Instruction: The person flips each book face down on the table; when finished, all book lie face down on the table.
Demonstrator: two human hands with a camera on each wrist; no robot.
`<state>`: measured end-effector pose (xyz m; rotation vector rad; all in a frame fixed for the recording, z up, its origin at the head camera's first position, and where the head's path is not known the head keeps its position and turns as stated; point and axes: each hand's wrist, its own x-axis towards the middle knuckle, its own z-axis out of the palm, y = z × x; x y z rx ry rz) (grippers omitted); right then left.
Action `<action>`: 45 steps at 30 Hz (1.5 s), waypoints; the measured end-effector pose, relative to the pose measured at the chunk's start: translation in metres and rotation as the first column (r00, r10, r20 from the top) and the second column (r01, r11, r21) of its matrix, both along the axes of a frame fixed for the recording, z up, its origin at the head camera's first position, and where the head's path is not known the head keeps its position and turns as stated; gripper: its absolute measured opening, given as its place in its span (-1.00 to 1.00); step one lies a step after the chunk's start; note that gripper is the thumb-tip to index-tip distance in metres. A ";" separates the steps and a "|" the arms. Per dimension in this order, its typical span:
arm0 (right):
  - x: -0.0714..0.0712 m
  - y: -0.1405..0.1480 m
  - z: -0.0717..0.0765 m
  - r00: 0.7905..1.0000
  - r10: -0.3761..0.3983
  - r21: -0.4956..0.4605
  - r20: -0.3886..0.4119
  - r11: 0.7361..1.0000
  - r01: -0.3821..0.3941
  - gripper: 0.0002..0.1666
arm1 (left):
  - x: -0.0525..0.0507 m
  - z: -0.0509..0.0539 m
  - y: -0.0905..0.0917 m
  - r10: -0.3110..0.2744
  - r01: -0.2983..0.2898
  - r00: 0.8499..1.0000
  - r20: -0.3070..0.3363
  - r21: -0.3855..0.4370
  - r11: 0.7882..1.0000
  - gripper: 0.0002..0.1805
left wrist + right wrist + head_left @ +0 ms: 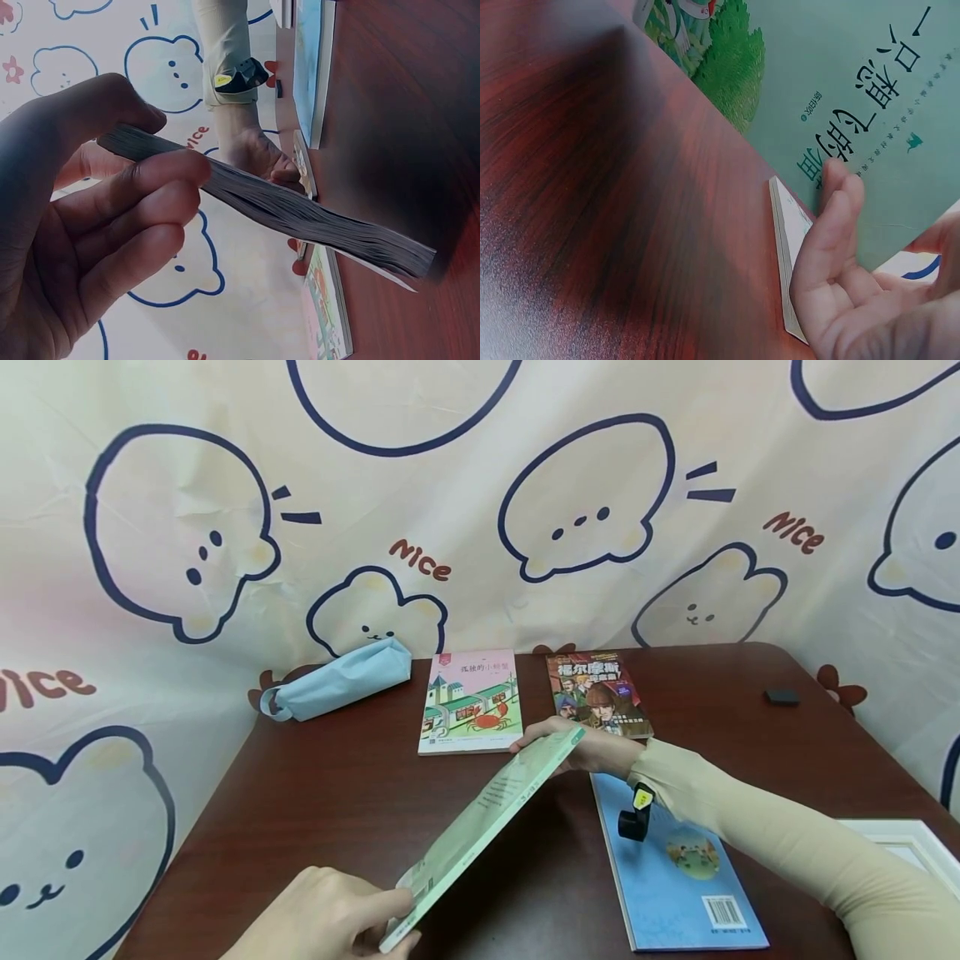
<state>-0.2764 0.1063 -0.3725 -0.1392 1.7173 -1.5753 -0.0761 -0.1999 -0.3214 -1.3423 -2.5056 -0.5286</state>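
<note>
A pale green book point(483, 822) is held tilted above the table, its spine toward the right and its text-printed side facing up in the head view. My left hand point(322, 914) pinches its near end between thumb and fingers. At the far end my right hand point(592, 747) grips it. In the right wrist view, the fingers of the right hand point(847, 292) lie against the green front cover point(810, 127), with the thumb on the other side. The left wrist view shows the page edges point(285, 210) slightly fanned. Beneath the right forearm lies a blue book point(675, 893), barcode side up.
On the brown table point(315, 793), a pink-covered book point(472, 702) with a crab picture and a dark comic-style book point(600, 693) lie at the back. A light blue pouch point(345, 681) is back left, a small black object point(782, 697) back right. A white frame point(926, 843) sits at right.
</note>
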 end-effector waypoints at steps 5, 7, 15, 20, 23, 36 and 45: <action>0.000 0.000 0.001 1.000 0.001 -0.017 0.000 1.000 -0.001 -0.51 | 0.000 0.002 0.001 -0.001 0.001 1.000 -0.031 0.008 1.000 -0.77; 0.000 0.000 0.002 1.000 0.006 -0.021 0.001 1.000 -0.006 -0.49 | 0.000 0.003 0.001 -0.009 0.010 0.999 -0.045 0.014 1.000 -0.78; 0.001 0.000 0.003 0.999 0.036 -0.030 0.015 0.999 -0.036 -0.50 | 0.001 0.005 0.003 -0.008 0.007 0.996 -0.088 -0.015 1.000 -0.77; 0.002 0.002 0.004 0.998 0.052 -0.038 0.025 0.998 -0.051 -0.50 | 0.001 0.005 0.004 -0.015 0.012 0.989 -0.148 -0.027 1.000 -0.80; 0.002 0.003 0.005 0.997 0.076 -0.052 0.027 0.996 -0.075 -0.47 | 0.000 0.005 0.004 -0.033 0.030 0.986 -0.166 -0.023 0.999 -0.75; 0.001 0.002 0.007 0.992 0.065 -0.022 0.104 0.998 -0.063 -0.40 | 0.000 0.006 0.003 -0.074 0.056 0.972 -0.223 -0.086 0.995 -0.73; 0.003 0.006 0.004 0.997 0.081 -0.003 0.019 0.997 -0.081 -0.40 | 0.003 0.005 0.002 0.000 -0.015 0.976 -0.216 -0.071 0.997 -0.70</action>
